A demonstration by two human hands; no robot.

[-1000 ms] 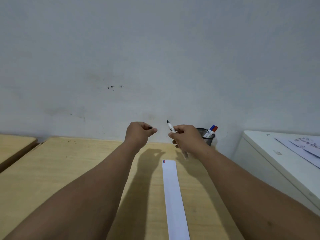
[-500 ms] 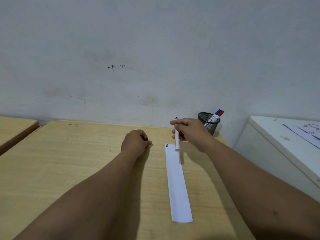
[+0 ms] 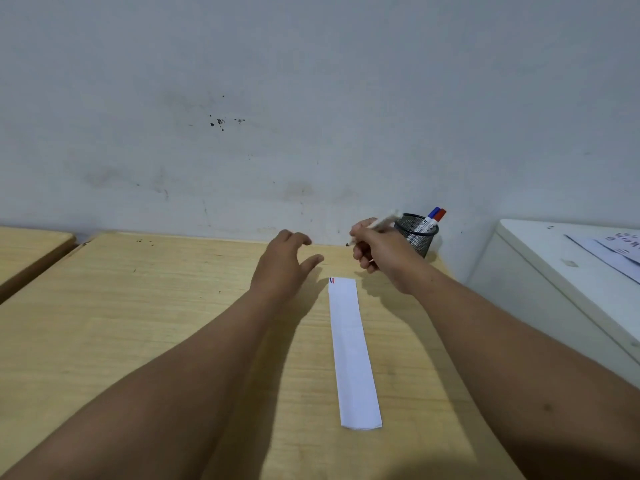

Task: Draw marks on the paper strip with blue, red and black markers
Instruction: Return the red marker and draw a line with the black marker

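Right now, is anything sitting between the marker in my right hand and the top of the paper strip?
Nothing visible. The marker in the right hand is just beyond the paper strip's far end, bare desk between. The left hand is open, off to the side.

Both forearms reach forward. The left hand (image 3: 282, 263) is spread, palm down, fingers loosely apart. The right hand (image 3: 382, 249) is curled closed around a marker (image 3: 375, 226).
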